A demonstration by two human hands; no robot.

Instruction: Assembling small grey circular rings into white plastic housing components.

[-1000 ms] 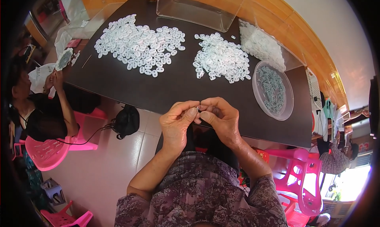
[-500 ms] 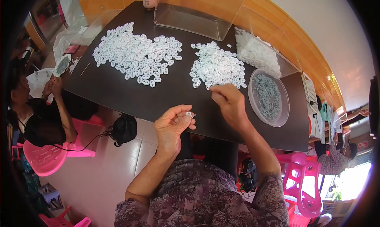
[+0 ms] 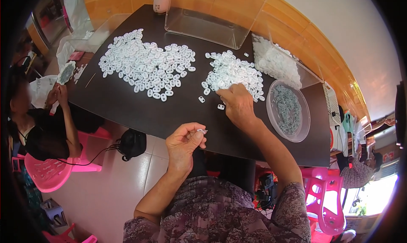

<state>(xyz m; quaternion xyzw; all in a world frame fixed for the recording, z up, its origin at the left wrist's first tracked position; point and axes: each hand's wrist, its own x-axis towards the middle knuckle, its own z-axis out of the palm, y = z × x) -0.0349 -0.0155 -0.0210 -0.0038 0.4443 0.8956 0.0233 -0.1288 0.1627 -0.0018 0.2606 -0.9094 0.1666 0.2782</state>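
Note:
My left hand [image 3: 182, 147] is above the table's near edge, thumb and fingers pinched on a small white plastic piece [image 3: 201, 131] that has a thin dark bit sticking out. My right hand [image 3: 238, 105] is at the near edge of the right-hand heap of white plastic pieces [image 3: 237, 71]. Its fingers are bent together at the tips, and whatever lies between them is hidden. Two loose white pieces [image 3: 221, 107] lie close to it on the dark table [image 3: 140, 113].
A larger heap of white two-hole oval pieces [image 3: 148, 65] spreads at left. Right of me stand a round clear tub [image 3: 306, 124] of small grey metal parts and a bag of white pieces [image 3: 275, 60]. A clear box [image 3: 203, 24] is behind. Another person [image 3: 46, 132] works at left.
My right hand has shifted slightly left against the heap, and loose pieces now lie apart from its near edge. My left hand keeps its pinch on the small piece.

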